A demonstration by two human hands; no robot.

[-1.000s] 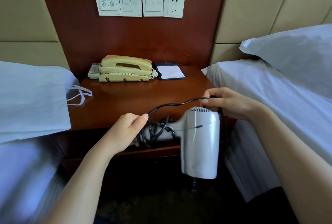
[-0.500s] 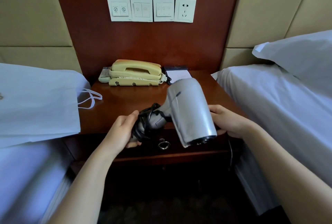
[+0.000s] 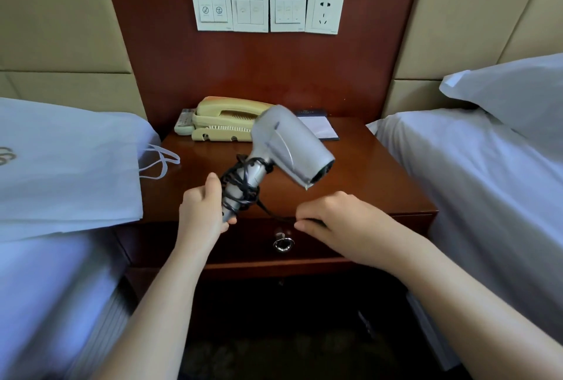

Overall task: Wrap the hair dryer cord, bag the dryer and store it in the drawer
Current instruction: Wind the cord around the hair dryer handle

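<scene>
Caught in the first step of the job, cord wrapping, and by the look of it close to done. Gripped the hair dryer (image 3: 289, 148) by the foot of its handle with the left hand (image 3: 202, 215), fingers curled round it. Held it above the front of the nightstand (image 3: 380, 172), barrel uppermost and nozzle aimed toward four o'clock. Had the black cord (image 3: 240, 184) wound in loose, crossing turns round the handle, with one short tail running off toward four o'clock. Pinched that tail in the right hand (image 3: 338, 221), thumb against curled fingers; could not tell whether the plug sat inside the fist. Had the white bag (image 3: 70, 166) lying at nine o'clock on the left bed, untouched. Had the drawer (image 3: 243, 245) shut at six o'clock under the hands, with its ring pull (image 3: 283, 244) between the wrists.

Called next, most likely, for a last turn round the handle under light tension, then the end tucked beneath a turn — otherwise likely to spring loose on the way to the bag.
</scene>
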